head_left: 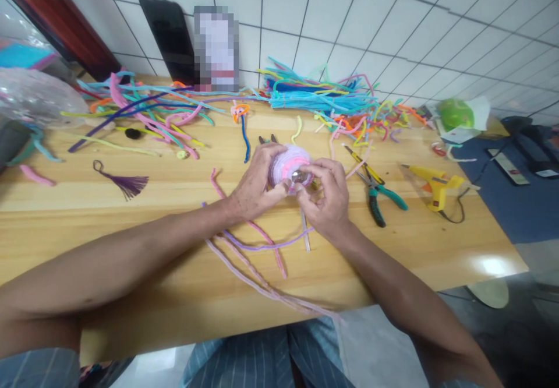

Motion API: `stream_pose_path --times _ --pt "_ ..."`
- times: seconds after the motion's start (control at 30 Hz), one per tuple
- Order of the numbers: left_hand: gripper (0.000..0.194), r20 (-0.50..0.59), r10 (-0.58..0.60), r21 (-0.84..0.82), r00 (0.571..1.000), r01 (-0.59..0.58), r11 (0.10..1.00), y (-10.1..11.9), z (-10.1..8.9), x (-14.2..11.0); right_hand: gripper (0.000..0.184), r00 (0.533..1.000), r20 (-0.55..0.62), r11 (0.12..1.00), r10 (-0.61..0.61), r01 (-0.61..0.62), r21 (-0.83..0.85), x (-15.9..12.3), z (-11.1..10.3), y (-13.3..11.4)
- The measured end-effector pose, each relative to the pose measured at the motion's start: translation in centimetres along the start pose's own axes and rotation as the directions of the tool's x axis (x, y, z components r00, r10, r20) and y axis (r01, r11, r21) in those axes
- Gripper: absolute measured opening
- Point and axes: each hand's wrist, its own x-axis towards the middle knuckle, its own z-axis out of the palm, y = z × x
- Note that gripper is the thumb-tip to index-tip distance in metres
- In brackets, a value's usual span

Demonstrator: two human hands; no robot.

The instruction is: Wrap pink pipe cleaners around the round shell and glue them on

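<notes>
A round lilac and pink form coiled from pipe cleaners [282, 165] is held above the table. My left hand [257, 184] is closed round its left side, with the thumb at the lower front. Thumb and fingers of my right hand [325, 196] pinch a small shiny silvery piece [297, 176] against the pink centre. What exactly that piece is, I cannot make out. Below the hands lie loose purple [257, 247] and pink pipe cleaners [279, 257], and a thin clear stick [304, 233] points down from under my right hand.
Pliers with teal handles [378, 198], a yellow cutter [364, 163] and a yellow glue gun [437, 185] lie to the right. A purple tassel [124, 181] is on the left. Bundled pipe cleaners [318, 99] run along the tiled wall, where a black phone [168, 38] leans.
</notes>
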Motion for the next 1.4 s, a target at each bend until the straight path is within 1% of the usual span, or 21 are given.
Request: stream_pose_path --times 0.17,0.3,0.6,0.77,0.93,1.1,1.23,1.4 --pt "0.056 -0.02 0.026 0.009 0.999 -0.026 1.0 0.11 0.11 -0.05 0.032 0.997 0.004 0.997 0.073 -0.073 0.013 -0.01 0.2 -0.26" --pt "0.055 -0.03 0.027 0.013 0.999 -0.027 1.0 0.14 0.23 -0.07 0.031 0.996 0.003 0.996 0.093 -0.093 0.012 0.06 0.15 -0.34" --pt "0.057 0.012 -0.008 0.017 1.0 0.008 1.0 0.08 -0.09 -0.11 0.03 0.994 0.021 0.994 0.104 -0.105 0.024 0.02 0.1 -0.2" --pt "0.056 -0.001 -0.022 -0.009 1.0 0.022 1.0 0.1 0.02 -0.11 0.03 0.997 0.01 0.997 0.08 -0.08 0.017 0.13 -0.01 -0.2" --pt "0.055 -0.012 -0.021 0.015 1.0 0.021 1.0 0.23 0.17 -0.05 0.03 0.995 0.031 0.995 0.093 -0.093 -0.019 0.16 -0.06 -0.23" --pt "0.055 -0.044 0.015 0.004 0.999 -0.014 1.0 0.25 0.42 -0.01 0.03 0.996 0.025 0.996 0.083 -0.083 0.01 0.15 -0.08 -0.2" --pt "0.056 -0.048 0.0 0.01 0.999 0.001 1.0 0.06 0.57 -0.16 0.032 0.998 0.04 0.998 0.057 -0.057 0.003 0.28 -0.21 -0.14" --pt "0.058 -0.015 -0.028 -0.007 0.999 0.028 1.0 0.0 0.35 -0.27 0.032 0.994 0.047 0.995 0.102 -0.102 -0.018 0.46 -0.09 -0.48"
